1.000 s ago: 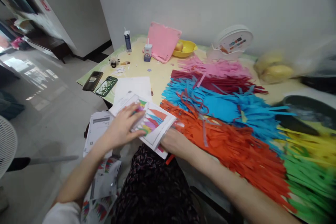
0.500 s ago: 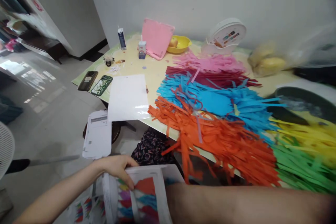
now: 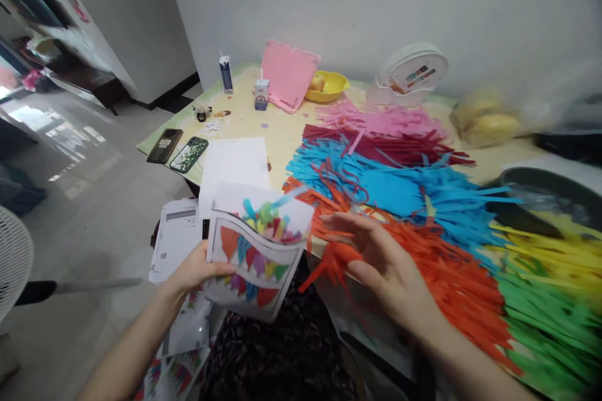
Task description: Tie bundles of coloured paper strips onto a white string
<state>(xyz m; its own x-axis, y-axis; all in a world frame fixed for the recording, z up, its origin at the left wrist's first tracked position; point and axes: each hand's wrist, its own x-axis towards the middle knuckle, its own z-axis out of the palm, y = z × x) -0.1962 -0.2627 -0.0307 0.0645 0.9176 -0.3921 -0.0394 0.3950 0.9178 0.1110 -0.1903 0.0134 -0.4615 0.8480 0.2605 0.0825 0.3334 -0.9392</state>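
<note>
Printed sheets (image 3: 256,257) pinched in left hand (image 3: 195,270); right hand (image 3: 380,263) open, empty. Support sagging edge before sorting.

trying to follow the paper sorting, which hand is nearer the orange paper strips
Right. The right hand is open, over the near edge of the orange paper strips. The left hand is apart from them to the left, holding printed sheets above the lap.

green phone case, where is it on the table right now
In the head view the green phone lies near the table's left edge, between a black phone on its left and a blank white sheet on its right.
</note>
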